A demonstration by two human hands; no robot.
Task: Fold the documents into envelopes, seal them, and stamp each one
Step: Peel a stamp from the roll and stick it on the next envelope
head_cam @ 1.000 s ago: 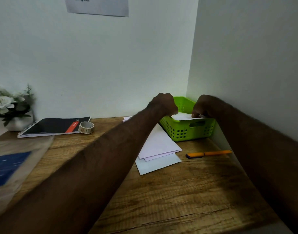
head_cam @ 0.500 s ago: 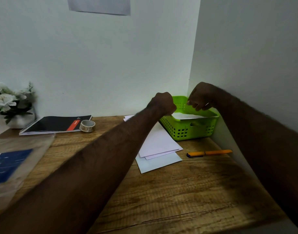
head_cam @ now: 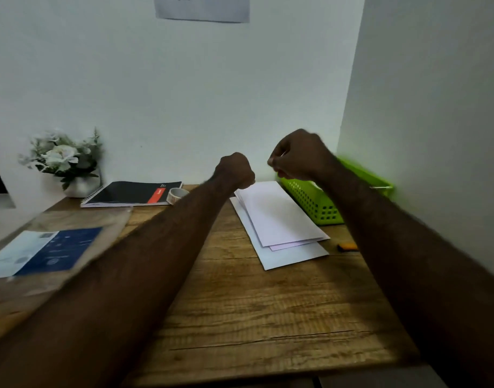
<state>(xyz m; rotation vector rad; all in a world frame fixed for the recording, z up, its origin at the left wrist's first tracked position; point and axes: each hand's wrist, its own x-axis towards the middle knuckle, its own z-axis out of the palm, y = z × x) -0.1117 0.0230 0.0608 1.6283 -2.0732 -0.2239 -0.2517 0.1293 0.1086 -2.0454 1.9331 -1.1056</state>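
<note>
1. My left hand [head_cam: 234,170] is curled into a fist with nothing showing in it. My right hand [head_cam: 299,156] bunches its fingertips; I cannot tell around what.
2. The envelopes [head_cam: 279,219] lie stacked just below the left fist.
3. I judge them light, thin and slippery, so I'd pinch a fanned corner.

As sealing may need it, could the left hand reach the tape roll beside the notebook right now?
Probably yes: the left hand is raised just right of the tape roll, with nothing standing between them, and its curled fist shows nothing held.
</note>
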